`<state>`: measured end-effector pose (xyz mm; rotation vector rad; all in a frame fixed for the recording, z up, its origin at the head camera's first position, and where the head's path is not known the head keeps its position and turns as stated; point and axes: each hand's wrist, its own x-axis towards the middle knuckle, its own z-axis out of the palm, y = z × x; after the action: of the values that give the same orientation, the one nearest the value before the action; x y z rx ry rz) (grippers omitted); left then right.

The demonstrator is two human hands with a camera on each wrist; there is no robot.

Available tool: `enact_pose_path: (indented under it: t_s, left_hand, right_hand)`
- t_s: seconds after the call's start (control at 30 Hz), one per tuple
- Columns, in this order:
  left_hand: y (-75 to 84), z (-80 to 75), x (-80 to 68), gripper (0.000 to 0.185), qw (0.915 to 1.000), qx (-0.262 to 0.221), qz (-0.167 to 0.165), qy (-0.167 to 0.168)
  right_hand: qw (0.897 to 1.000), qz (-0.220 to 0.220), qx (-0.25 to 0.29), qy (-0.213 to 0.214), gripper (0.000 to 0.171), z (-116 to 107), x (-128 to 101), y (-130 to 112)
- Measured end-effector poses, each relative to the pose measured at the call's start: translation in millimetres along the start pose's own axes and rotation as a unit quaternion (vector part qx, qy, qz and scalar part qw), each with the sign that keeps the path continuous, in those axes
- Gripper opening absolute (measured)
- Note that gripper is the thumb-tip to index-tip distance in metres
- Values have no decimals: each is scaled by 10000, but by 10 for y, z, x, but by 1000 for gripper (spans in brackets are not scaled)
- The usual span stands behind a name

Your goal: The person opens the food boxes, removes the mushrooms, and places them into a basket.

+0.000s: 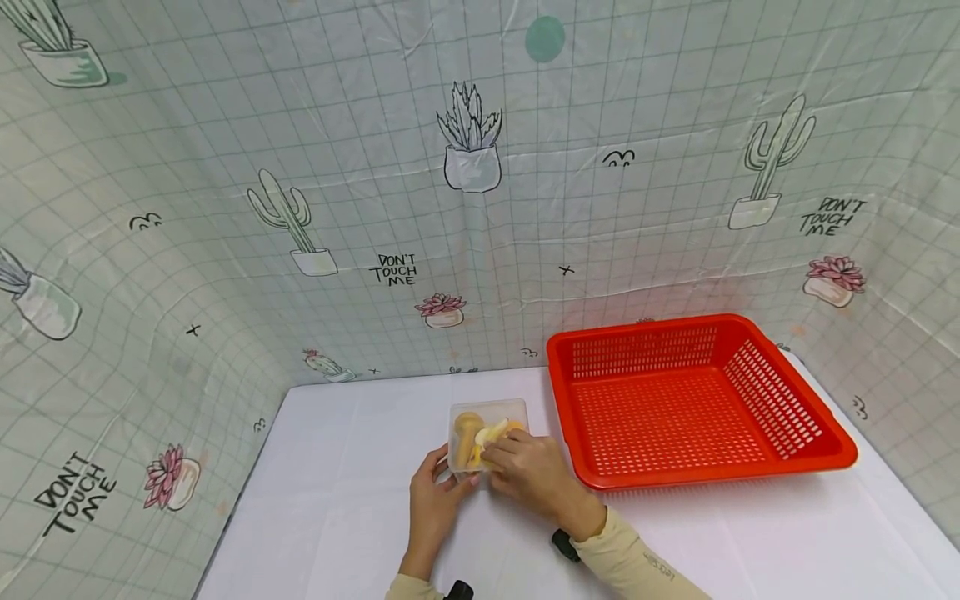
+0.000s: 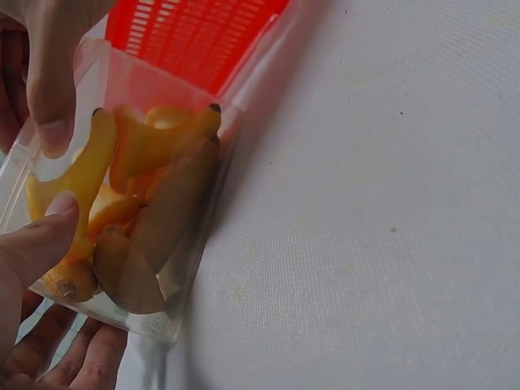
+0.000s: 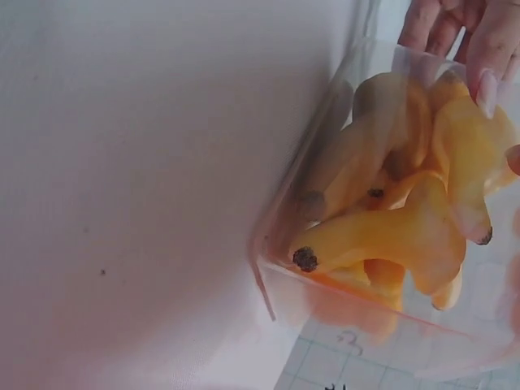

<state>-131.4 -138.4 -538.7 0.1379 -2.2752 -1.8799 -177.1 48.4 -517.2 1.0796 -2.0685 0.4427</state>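
Several yellow mushrooms (image 2: 162, 146) with dark stem ends lie in a clear plastic container (image 1: 491, 408) on the white table. My left hand (image 1: 437, 496) grips the container at its near left, thumb (image 2: 45, 240) over the front wall and fingers spread behind it. From the right, my right hand (image 1: 528, 467) reaches over the rim with bent fingers among the mushrooms. In the left wrist view one of its fingertips (image 2: 54, 138) is right at the uppermost mushroom (image 2: 85, 171). I cannot tell whether it pinches that mushroom.
A large red perforated basket (image 1: 675, 371) stands on the right part of the white table (image 1: 345, 467), beside the container. A cloth (image 1: 360, 208) printed with cacti and a grid rises behind the table and along both sides.
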Motion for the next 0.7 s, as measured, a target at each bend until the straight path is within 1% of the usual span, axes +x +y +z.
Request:
enact_pose_path:
  t_s: [0.23,0.37,0.47,0.63,0.7]
  left_hand:
    - [-7,4,-9,62,10000,5,9,54]
    - [0,5,-12,62,9999,-36,95,37]
    - [6,7,-14,61,9999,-81,110,79]
    - [1,22,-26,58,9999,-41,27,156]
    - [1,24,-27,58,9999,33,29,98]
  right_hand:
    - [9999,-103,30,-78,26,-16,30,4]
    - [9999,-98,41,-108,26,-12,45,13]
    - [9999,-36,73,-124,25,-17,69,14]
    - [9996,180,117,-199,24,-71,136,-5]
    - [9992,300,161,-228,26,-100,154,-13]
